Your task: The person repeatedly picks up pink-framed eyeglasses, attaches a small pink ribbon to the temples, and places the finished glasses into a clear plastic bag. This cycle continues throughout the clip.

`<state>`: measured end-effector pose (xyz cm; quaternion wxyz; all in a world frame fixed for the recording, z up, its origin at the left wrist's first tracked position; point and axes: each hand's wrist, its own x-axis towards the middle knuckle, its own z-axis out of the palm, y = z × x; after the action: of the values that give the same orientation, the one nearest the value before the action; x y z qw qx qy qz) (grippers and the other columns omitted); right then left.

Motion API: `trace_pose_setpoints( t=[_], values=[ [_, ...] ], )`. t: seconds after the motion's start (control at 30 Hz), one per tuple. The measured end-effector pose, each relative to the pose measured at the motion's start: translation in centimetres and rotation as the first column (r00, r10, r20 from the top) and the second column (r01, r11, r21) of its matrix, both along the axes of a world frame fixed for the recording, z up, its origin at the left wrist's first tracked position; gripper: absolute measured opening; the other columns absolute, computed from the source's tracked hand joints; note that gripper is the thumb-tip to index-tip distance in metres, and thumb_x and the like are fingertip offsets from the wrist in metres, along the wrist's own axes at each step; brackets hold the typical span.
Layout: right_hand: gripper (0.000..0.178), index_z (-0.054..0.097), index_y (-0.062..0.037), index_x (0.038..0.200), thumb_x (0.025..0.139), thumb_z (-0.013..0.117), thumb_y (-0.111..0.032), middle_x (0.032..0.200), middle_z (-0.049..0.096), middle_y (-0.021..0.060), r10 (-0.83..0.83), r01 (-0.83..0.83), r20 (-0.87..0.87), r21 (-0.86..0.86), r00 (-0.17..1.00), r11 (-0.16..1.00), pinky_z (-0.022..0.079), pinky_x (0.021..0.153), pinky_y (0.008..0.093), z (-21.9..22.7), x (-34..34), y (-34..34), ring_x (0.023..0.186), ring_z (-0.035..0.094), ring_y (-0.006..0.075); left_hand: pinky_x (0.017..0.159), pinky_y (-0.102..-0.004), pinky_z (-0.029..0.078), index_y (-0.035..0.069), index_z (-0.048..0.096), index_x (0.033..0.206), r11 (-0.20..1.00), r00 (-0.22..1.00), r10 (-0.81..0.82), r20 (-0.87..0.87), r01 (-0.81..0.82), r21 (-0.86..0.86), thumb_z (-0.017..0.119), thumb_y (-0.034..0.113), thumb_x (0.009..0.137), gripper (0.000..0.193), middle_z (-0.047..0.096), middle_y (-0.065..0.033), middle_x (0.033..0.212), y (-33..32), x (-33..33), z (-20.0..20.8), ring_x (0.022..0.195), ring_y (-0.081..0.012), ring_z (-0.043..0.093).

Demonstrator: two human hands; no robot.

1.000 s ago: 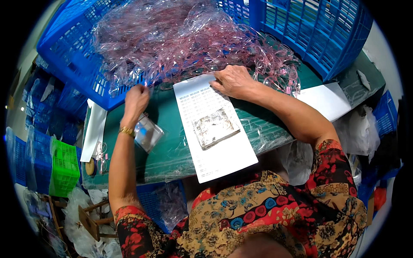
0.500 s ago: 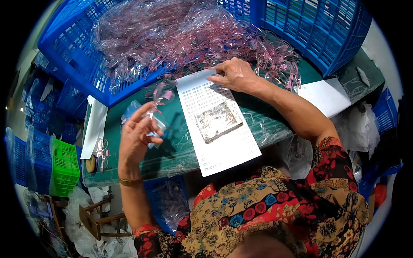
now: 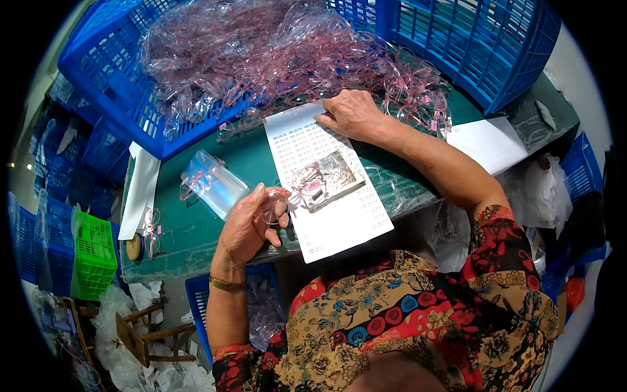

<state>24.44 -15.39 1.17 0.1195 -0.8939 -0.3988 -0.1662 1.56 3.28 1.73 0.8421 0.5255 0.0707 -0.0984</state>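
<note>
One pair of eyeglasses [image 3: 302, 189] I see pinched by half-curled left hand [image 3: 247, 225] across printed sheet's [image 3: 349, 228] left edge; right hand [image 3: 354, 115] curled at sheet's top, can't tell grip.

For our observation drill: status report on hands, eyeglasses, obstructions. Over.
Left hand gripping thin-framed eyeglasses. Right hand at top of printed sheet. Stained flat block covering sheet's middle.

Bright paper [image 3: 356, 225]; glare on clear plastic [image 3: 225, 189]; bowed edges within black fisheye corners
</note>
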Motion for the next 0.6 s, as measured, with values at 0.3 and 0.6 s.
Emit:
trace_pose_setpoints(
  t=[0.3,0.6],
  values=[
    [0.042,0.070,-0.0027,0.077,0.080,0.066,-0.045,0.058,0.060,0.0138,0.088,-0.020,-0.294,0.225,0.952,0.974,0.047,0.054,0.0380,0.5,-1.4,0.4,0.052,0.059,0.0253,0.043,-0.0190,0.055,-0.014,0.049,0.120,0.995,1.000,-0.026,0.002,0.026,0.097,0.041,0.032,0.100,0.051,0.055,-0.0066,0.078,0.1,0.2,-0.4,0.071,-0.0132,0.059],
    [0.043,0.069,-0.0018,0.067,0.082,0.066,-0.042,0.050,0.056,0.0126,0.445,-0.276,-0.577,0.359,0.685,0.891,0.041,0.046,0.0341,3.7,-12.9,0.4,0.044,0.051,0.0185,0.050,-0.0223,0.059,-0.011,0.050,0.120,0.997,0.997,-0.072,0.029,0.071,0.040,0.045,0.034,0.098,0.050,0.062,-0.0097,0.087,0.9,0.3,-1.2,0.078,-0.0153,0.062]
  ],
)
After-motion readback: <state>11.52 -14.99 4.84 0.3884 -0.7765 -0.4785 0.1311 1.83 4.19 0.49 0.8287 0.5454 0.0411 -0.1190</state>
